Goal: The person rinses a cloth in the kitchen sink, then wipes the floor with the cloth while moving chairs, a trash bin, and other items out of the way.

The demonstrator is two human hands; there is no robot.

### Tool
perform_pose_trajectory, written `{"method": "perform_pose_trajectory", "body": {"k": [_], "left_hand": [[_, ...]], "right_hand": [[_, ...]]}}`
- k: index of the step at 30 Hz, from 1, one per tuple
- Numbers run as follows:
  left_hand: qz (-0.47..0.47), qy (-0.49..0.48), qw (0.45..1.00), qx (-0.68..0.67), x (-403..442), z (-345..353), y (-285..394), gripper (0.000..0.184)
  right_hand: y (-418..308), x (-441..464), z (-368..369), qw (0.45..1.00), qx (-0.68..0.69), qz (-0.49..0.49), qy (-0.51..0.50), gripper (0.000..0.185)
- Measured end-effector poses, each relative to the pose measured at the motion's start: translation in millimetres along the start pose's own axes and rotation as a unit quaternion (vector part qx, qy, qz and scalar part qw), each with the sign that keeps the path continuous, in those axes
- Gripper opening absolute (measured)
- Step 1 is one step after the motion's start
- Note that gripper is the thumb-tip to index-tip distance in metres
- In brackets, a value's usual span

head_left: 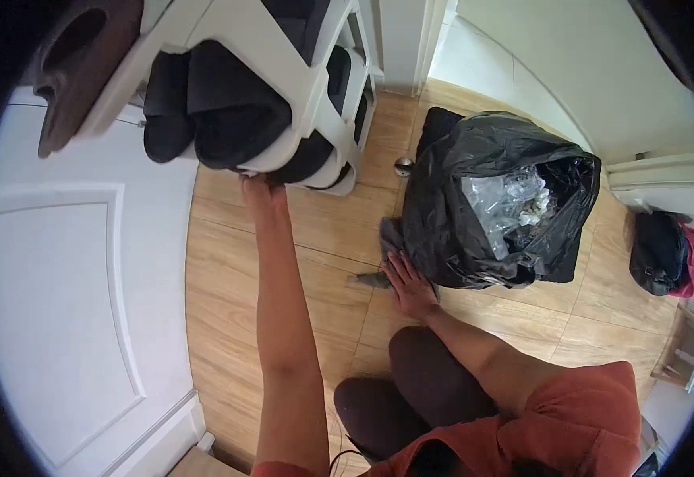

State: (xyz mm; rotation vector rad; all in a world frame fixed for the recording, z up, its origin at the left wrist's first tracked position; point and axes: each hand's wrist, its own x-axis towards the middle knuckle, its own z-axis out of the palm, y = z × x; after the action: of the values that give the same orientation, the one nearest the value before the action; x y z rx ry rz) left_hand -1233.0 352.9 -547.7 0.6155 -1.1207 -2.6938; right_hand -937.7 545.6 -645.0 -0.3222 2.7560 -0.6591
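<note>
My left hand [262, 188] reaches forward to the low edge of a white shoe rack [309, 95] and grips it there; the fingertips are hidden beneath the rack. Black shoes [235, 107] sit on its shelves. My right hand [409, 286] lies flat with fingers spread on a grey cloth [392, 234] on the wood-look floor. Just beyond that hand stands an open black garbage bag [450, 215] with clear plastic and other waste inside.
A dark mat [440, 127] lies under the bag, beside a metal doorstop [403, 166]. A white panelled door [53, 294] is at left. Another door [593, 71] stands at upper right. A black and pink bag [661, 254] lies at far right.
</note>
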Motion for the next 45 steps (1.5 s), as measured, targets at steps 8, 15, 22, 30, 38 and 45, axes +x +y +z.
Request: {"method": "perform_pose_trajectory", "body": {"k": [8, 15, 22, 30, 38, 45], "left_hand": [[-0.014, -0.057, 0.998, 0.012, 10, 7, 2, 0.030], [-0.115, -0.033, 0.988, 0.101, -22, -4, 22, 0.055], [-0.003, -0.102, 0.923, 0.372, -165, -14, 1, 0.074], [0.319, -0.420, 0.658, 0.538, -286, 64, -56, 0.119], [0.193, -0.293, 0.786, 0.509, -278, 88, -79, 0.051], [0.180, -0.080, 0.947, 0.255, -262, 70, 38, 0.027]], "right_hand": [[-8, 22, 4, 0.999, 0.034, -0.012, 0.034, 0.059], [-64, 138, 7, 0.976, 0.085, -0.086, 0.182, 0.048], [-48, 85, 39, 0.922, 0.138, -0.361, -0.012, 0.040], [120, -179, -42, 0.996, -0.084, -0.010, 0.001, 0.044], [146, -216, -32, 0.982, -0.061, 0.150, 0.098, 0.043], [153, -222, -34, 0.982, -0.108, 0.113, 0.104, 0.044]]}}
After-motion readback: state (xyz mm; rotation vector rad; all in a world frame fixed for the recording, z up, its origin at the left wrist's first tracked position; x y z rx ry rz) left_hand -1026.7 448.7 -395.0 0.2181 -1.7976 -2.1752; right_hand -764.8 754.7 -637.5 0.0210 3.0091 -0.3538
